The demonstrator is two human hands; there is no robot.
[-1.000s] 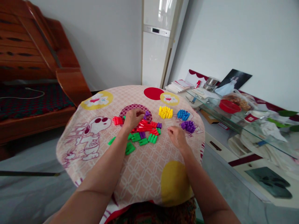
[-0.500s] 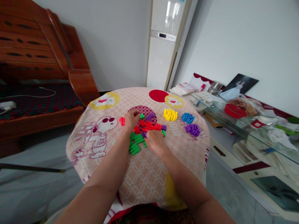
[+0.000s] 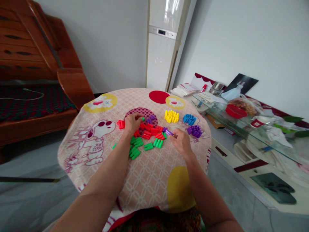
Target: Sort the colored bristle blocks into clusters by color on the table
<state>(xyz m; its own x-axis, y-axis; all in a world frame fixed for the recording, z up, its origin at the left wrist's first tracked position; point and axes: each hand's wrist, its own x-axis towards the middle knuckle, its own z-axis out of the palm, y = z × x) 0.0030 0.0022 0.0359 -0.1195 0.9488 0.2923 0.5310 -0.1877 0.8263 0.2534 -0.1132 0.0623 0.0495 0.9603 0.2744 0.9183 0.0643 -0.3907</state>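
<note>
My right hand (image 3: 181,141) pinches a long purple plastic piece (image 3: 169,132) at the right end of the mixed pile. My left hand (image 3: 132,123) is at the back of the pile, fingers closed at a small green piece (image 3: 143,119) that they partly hide. Near it lie loose purple pieces (image 3: 151,118). Red pieces (image 3: 147,134) spread across the middle, and pronged green pieces (image 3: 158,143) lie in front of them. Another red piece (image 3: 120,124) sits left of my left hand. Bunches of upright yellow pieces (image 3: 171,116), blue pieces (image 3: 189,119) and purple pieces (image 3: 194,131) stand at right.
A patterned cloth (image 3: 149,180) covers the round table. On the right is a glass-topped cabinet (image 3: 251,135) with papers (image 3: 184,90), a red bowl (image 3: 236,111) and bags. A wooden bench (image 3: 72,80) stands left, and a tall white air conditioner (image 3: 159,58) behind.
My right hand has moved right from the pile, bringing the purple piece with it and uncovering green and red pieces. My left hand stays by the green piece. The view has shifted slightly.
</note>
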